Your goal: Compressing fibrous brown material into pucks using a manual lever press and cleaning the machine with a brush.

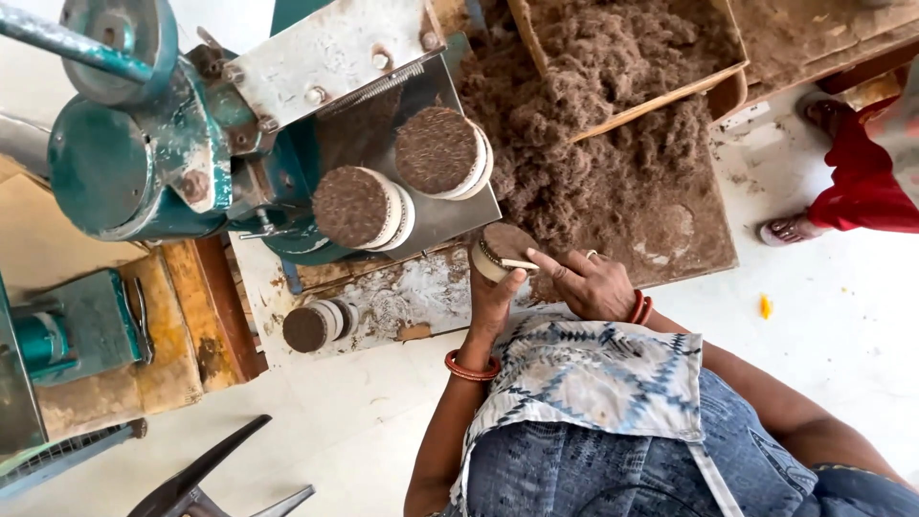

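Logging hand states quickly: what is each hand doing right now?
Left hand: closed around a round brown-topped disc.
Right hand: pinching a small flat stick against the disc.

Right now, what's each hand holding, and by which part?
Left hand grips a round brown-topped disc by its pale rim. Right hand pinches a small flat strip against the disc's top.
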